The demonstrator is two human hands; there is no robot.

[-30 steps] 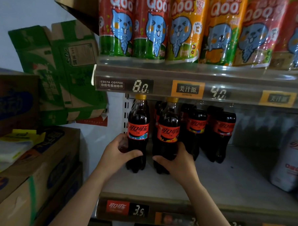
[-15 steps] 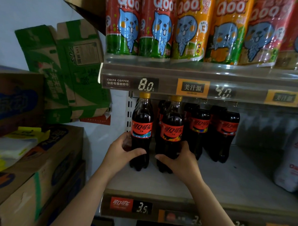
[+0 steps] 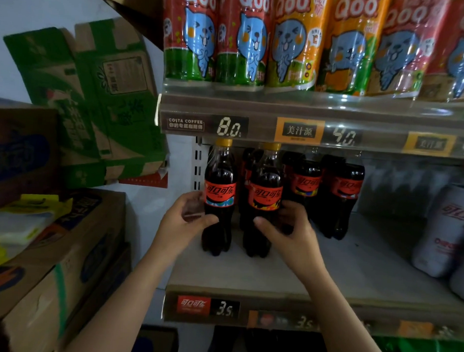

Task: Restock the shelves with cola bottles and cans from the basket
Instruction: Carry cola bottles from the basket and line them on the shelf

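Grey shelf (image 3: 367,275) holds two upright, caps-up cola bottles (image 3: 219,194), left hand (image 3: 186,221) gripping one, right hand (image 3: 289,231) the other

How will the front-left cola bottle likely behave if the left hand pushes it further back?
The front-left cola bottle looks full of dark liquid, so probably heavy for its size. Tall on a narrow base, it may tip if pushed high.

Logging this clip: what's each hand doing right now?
Left hand: grips the left front cola bottle.
Right hand: grips the right front cola bottle.
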